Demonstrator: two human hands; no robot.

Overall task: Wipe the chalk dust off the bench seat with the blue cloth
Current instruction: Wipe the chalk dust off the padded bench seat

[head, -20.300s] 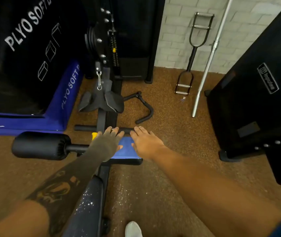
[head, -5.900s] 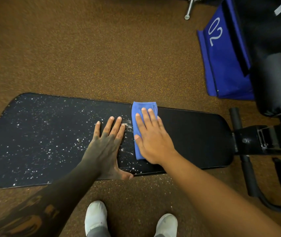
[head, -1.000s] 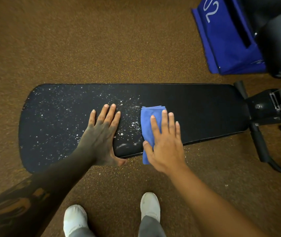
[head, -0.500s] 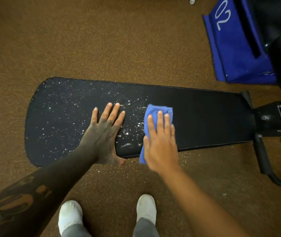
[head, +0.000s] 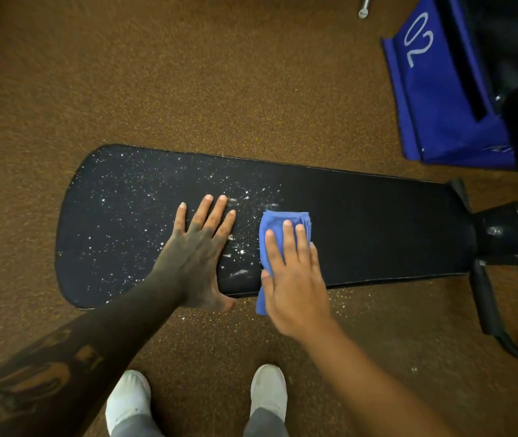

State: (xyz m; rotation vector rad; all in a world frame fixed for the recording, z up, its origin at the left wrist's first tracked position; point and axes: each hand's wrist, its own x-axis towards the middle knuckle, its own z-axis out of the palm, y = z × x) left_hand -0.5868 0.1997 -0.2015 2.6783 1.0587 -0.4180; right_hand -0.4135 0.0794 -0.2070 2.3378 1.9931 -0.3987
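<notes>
Head view, looking down: compared with half a second ago, the folded blue cloth (head: 284, 230) has slid a little farther up the long black padded bench seat (head: 377, 228), and its upper edge now lies near the middle of the pad's width while its lower end hangs past the near edge. At far left, the rounded end of this worktop is speckled with white chalk dust (head: 131, 222), much as before. The left hand (head: 199, 253) has stayed flat on the pad, fingers (head: 213, 212) spread and extended, gripping nothing, its thumb over the near edge. Between the two hands lie thicker white smears. The right hand (head: 294, 272) lies palm-down on the cloth, fingers straight and close together, pressing it to the seat rather than closing around it. Right of the cloth the pad looks dark and clean. Farther right, the black metal bench frame (head: 509, 234) joins the seat, and a blue padded block marked "02" (head: 434, 89) stands on the brown speckled floor (head: 188, 74) beyond. Nothing lies on the seat in the cloth's way besides the left hand. Counted: two hands, one cloth, one seat, two white shoes (head: 267, 392) at the bottom.
</notes>
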